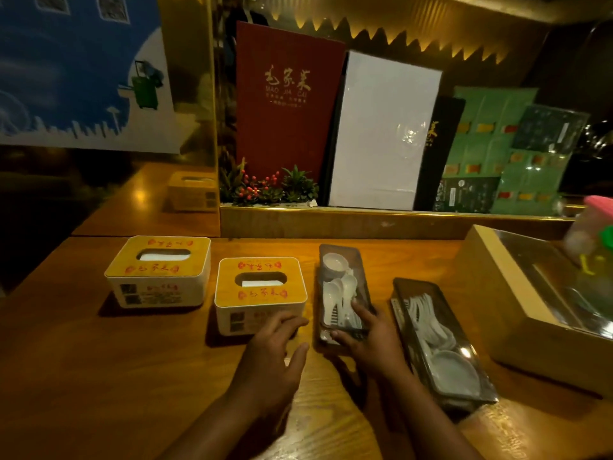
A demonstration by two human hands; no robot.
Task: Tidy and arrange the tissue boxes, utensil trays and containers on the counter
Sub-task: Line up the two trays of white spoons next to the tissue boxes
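Observation:
Two white tissue boxes with orange lids stand on the wooden counter (99, 376): one at the far left (159, 272), one nearer the middle (260, 292). Right of them lies a dark utensil tray (343, 257) with white spoons and a small cup. My right hand (366, 340) grips its near end, thumb on the left rim and fingers over the right side. My left hand (275, 356) hovers with fingers apart beside the middle tissue box's front right corner. A second dark tray (438, 340) with white spoons and a dish lies angled to the right.
A large wooden box with a clear lid (504, 310) sits at the right edge, a pink-lidded plastic container (593, 234) behind it. Menus (288, 104) and a small plant (268, 187) stand on a raised ledge at the back. A mirrored panel at the left reflects a tissue box.

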